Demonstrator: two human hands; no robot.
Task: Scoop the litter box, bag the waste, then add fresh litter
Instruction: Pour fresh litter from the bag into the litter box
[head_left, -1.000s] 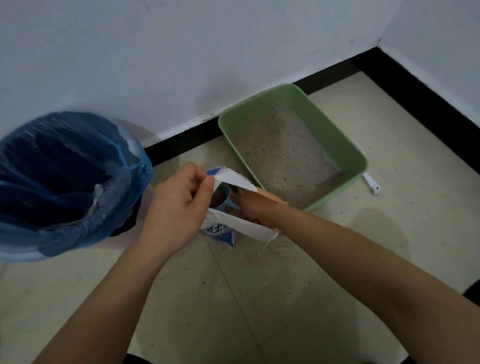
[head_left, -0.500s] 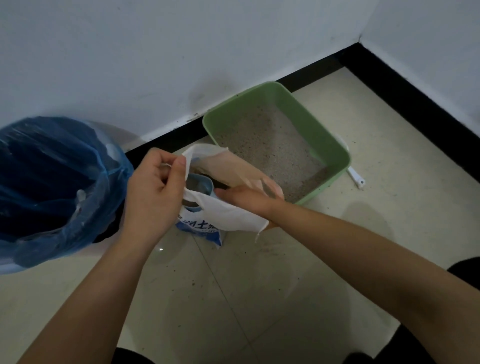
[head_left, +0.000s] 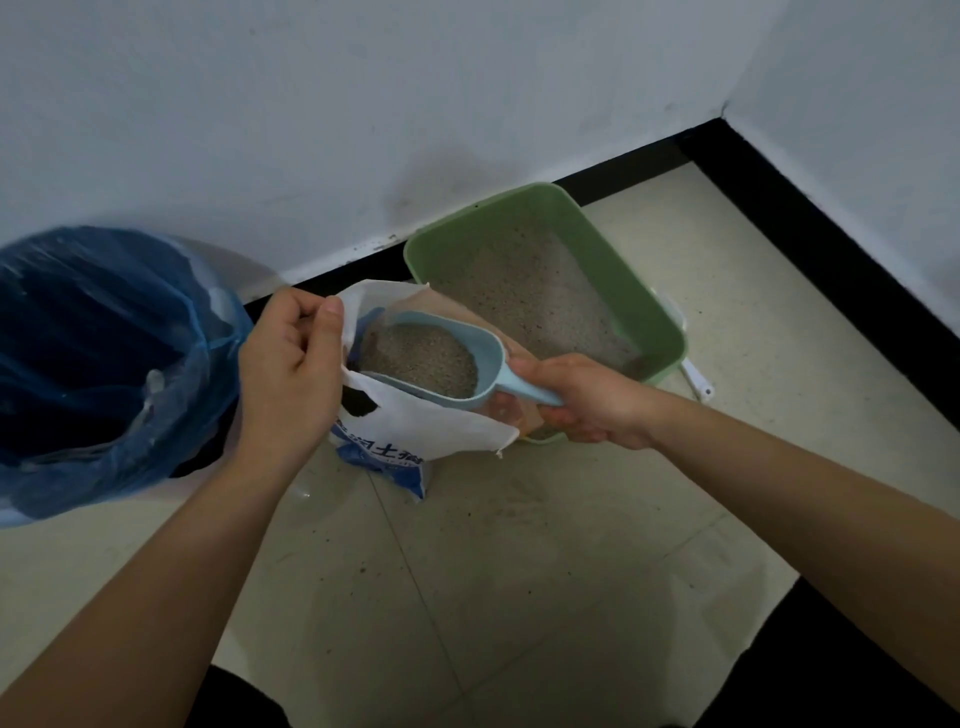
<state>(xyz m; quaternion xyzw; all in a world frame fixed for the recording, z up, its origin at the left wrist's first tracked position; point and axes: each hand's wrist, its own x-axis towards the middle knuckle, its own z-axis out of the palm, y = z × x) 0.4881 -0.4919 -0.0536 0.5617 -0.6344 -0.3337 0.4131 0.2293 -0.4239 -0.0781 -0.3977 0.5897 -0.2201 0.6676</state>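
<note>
Raised from one bag (head_left: 415, 428), one full scoop (head_left: 491, 358) in right hand (head_left: 587, 397); left hand (head_left: 291, 364) pinches bag.

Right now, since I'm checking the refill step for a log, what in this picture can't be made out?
Head view only:
Litter bag interior: hidden by its folded rim, the scoop and the left hand.
Bin liner contents: dark inside, cut off by the left edge.
White tool behind the litter box: mostly hidden by the box wall.
Bag print: partly folded, too small to read.
</note>
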